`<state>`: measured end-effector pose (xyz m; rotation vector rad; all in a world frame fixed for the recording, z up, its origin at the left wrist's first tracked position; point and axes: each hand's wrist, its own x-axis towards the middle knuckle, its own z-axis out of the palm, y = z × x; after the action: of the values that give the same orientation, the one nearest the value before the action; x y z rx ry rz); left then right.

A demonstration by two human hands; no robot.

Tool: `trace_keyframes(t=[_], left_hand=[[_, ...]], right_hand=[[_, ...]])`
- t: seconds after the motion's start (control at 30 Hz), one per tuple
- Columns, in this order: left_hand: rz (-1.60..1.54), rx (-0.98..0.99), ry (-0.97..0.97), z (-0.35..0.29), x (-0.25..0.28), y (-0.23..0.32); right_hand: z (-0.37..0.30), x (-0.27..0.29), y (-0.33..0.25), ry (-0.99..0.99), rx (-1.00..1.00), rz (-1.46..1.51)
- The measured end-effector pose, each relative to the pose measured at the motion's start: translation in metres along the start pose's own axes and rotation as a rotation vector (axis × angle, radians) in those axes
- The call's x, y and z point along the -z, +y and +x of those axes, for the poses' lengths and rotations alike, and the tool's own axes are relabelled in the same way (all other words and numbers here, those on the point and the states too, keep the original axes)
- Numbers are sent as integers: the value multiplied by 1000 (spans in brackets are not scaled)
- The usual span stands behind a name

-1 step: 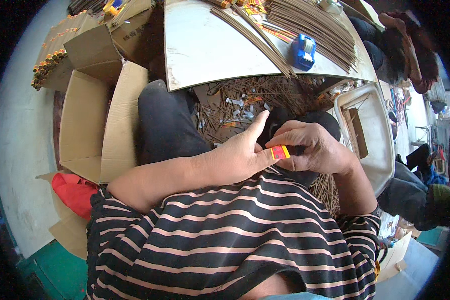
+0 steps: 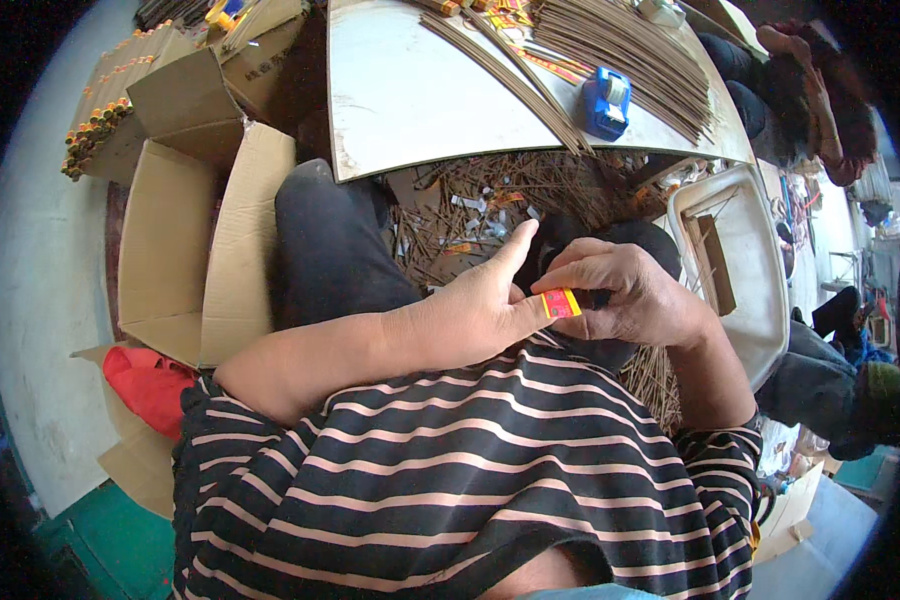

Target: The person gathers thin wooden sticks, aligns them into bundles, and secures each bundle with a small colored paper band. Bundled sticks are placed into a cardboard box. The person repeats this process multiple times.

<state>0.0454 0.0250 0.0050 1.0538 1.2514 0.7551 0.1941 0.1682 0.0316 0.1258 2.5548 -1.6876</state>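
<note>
Above my lap, my left hand [image 2: 475, 305] and my right hand [image 2: 625, 290] meet at a small red label with yellow edges [image 2: 561, 303]. A digit of my left hand presses against the label's left side, and another stretches up and away. The thumb and fingers of my right hand are bent in around the label's other side. Whether the label wraps round anything is hidden by my hands. Beyond them, on the white table [image 2: 420, 110], lie a fan of thin brown sticks [image 2: 630, 65] and a blue tape dispenser [image 2: 607, 102].
An open cardboard box [image 2: 170, 250] stands left of my knee, with banded stick bundles [image 2: 100, 130] behind it. Broken sticks and paper scraps litter the floor [image 2: 470, 215] under the table. At right is a white plastic tub [image 2: 755, 290]. Another person [image 2: 810, 90] sits at far right.
</note>
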Motion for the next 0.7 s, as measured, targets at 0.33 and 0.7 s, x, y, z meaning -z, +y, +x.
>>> trace_keyframes(t=[0.33,0.7], left_hand=[[-242,-11,72,3,-1,-8],[-363,-4,33,2,1,-15]], right_hand=[[-1,-4,0,94,-29,57],[4,-8,-6,200,105,-311]])
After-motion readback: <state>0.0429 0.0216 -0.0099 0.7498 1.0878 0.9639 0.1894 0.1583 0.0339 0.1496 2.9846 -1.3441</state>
